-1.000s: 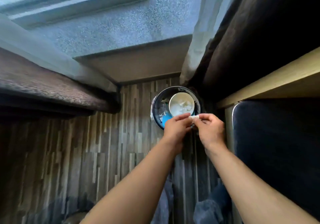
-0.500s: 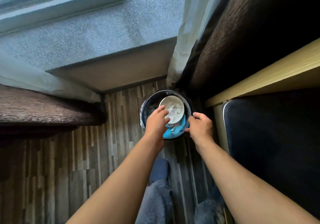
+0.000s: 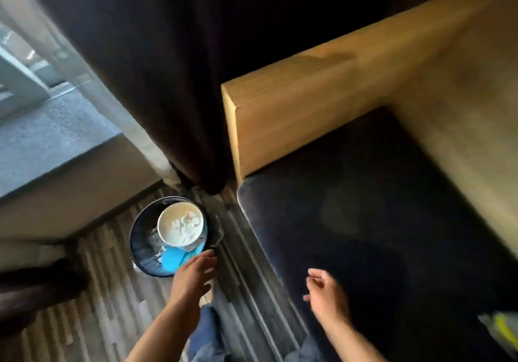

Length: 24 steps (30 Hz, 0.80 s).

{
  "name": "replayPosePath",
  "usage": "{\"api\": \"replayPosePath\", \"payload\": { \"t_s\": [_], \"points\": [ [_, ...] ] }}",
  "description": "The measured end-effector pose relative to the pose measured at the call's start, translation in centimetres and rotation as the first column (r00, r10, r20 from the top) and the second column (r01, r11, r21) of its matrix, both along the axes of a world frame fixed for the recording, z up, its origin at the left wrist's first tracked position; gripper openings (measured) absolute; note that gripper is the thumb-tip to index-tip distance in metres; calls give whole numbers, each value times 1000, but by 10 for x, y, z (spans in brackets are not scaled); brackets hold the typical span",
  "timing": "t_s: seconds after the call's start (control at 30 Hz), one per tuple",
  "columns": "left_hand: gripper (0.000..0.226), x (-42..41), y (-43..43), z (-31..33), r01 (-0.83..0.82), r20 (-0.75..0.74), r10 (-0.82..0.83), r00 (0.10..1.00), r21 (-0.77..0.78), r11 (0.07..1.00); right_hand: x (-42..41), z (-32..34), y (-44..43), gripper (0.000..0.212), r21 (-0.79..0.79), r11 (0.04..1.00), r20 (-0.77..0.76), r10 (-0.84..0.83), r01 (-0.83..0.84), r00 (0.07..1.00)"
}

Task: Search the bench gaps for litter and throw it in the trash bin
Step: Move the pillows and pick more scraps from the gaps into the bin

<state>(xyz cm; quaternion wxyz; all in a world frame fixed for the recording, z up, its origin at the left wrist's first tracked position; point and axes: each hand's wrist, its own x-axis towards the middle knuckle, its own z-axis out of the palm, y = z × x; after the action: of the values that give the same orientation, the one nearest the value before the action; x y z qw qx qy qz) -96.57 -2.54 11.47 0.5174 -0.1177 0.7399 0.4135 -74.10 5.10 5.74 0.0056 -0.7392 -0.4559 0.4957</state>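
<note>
Hovering empty, the left hand [image 3: 193, 275] spreads its grip by the trash bin [image 3: 143, 247]; the right hand [image 3: 326, 296] curls loosely, empty.

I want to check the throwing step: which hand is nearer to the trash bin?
The left hand: its fingertips reach the trash bin at its near rim. The right hand is apart, over the dark bench cushion.

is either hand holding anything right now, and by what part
Nothing is held. The left hand is spread open beside the rim of the trash bin, and the right hand hangs loosely curled over the bench cushion with nothing in its grip.
</note>
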Motion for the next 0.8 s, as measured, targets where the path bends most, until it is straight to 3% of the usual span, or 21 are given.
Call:
{"api": "replayPosePath", "payload": {
  "t_s": [0.3, 0.43, 0.57, 0.6, 0.63, 0.67, 0.7, 0.73, 0.77, 0.8],
  "points": [
    [26, 142, 87, 19, 190, -1, -190, 982, 28, 981, 184, 29, 66, 19, -36, 958, 31, -282, 283, 959],
    [14, 209, 128, 24, 297, -24, -296, 955, 20, 955, 243, 54, 98, 17, 12, 860, -103, -506, 509, 857],
    [16, 285, 170, 38, 499, -61, -497, 866, 22, 866, 316, 89, 113, 28, 90, 598, -343, -733, 797, 588],
    [17, 307, 179, 44, 563, -75, -559, 826, 43, 825, 341, 101, 115, 34, 30, 542, -422, -754, 840, 502],
    [17, 332, 188, 50, 628, -92, -622, 777, 71, 775, 366, 115, 117, 37, -105, 465, -556, -760, 879, 336],
    [17, 352, 195, 55, 678, -114, -669, 735, 98, 729, 381, 125, 119, 39, -138, 460, -596, -746, 877, 297],
    [18, 378, 201, 60, 742, -139, -729, 670, 121, 659, 401, 136, 114, 40, -103, 474, -634, -709, 874, 310],
    [20, 407, 208, 67, 805, -178, -785, 593, 152, 574, 428, 145, 102, 39, -133, 417, -655, -718, 899, 236],
    [23, 437, 213, 73, 859, -223, -831, 509, 182, 478, 456, 155, 89, 37, -230, 259, -684, -729, 938, 33],
    [28, 465, 219, 80, 891, -262, -856, 446, 217, 398, 475, 166, 79, 35, -232, 231, -763, -646, 945, -29]
  ]
}}
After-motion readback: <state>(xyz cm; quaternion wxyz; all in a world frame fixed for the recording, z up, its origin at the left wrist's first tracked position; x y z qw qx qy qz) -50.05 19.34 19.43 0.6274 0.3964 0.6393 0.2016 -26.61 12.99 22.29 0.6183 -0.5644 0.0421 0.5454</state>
